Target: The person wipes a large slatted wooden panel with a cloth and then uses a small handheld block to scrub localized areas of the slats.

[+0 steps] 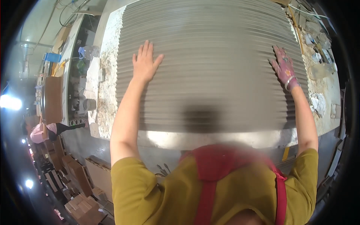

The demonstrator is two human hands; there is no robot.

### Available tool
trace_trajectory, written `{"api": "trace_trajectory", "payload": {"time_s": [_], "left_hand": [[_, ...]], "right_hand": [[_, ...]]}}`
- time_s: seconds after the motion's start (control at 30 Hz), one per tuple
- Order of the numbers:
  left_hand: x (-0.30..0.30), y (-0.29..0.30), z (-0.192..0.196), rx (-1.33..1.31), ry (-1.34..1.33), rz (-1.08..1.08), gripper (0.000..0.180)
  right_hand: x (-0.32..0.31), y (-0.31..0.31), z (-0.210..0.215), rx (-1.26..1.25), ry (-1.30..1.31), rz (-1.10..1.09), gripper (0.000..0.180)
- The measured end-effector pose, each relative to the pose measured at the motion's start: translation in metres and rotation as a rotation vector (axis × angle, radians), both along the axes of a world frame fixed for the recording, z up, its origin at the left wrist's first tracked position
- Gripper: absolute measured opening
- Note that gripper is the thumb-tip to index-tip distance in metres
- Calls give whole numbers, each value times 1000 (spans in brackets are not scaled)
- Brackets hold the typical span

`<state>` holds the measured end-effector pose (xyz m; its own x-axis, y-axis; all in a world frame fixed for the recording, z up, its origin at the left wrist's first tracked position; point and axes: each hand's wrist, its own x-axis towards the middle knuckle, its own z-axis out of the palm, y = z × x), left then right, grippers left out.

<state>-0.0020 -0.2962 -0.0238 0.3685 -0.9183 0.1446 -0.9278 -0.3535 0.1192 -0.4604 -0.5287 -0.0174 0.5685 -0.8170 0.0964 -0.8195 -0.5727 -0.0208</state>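
Note:
A wide grey-brown ribbed panel [210, 60] lies across the worktable, its ridges running from left to right. Bare and flat, my left hand [146, 62] rests on the panel's left part with fingers spread. On the right part lies my right hand [284, 69], in a purple-pink patterned glove, its fingers also stretched out. A pale band is around the right wrist. Neither hand grips anything. A blurred patch in the picture softens the ridges at the panel's middle right.
The stained white worktable [108, 75] shows around the panel. At left are a clear jug [88, 52] and white cloth [92, 80]; at right, a plastic bottle [320, 71] and crumpled paper [318, 104]. Cardboard boxes [80, 210] and another person [43, 132] are beyond, left.

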Motion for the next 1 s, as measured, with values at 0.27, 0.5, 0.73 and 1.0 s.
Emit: {"api": "trace_trajectory", "payload": {"time_s": [0.27,0.5,0.73,1.0], "left_hand": [[-138,94,33,289,132,-355,83],[-151,97,18,209,155,-316,81],[-159,99,25,241,74,-388,74],[16,205,3,-406,257,318,54]], "right_hand": [[-3,185,37,76,-33,321,68],[-20,198,6,90,-100,315,70],[-30,201,-6,95,-213,284,64],[-126,159,-6,-358,-277,-325,58]]}}
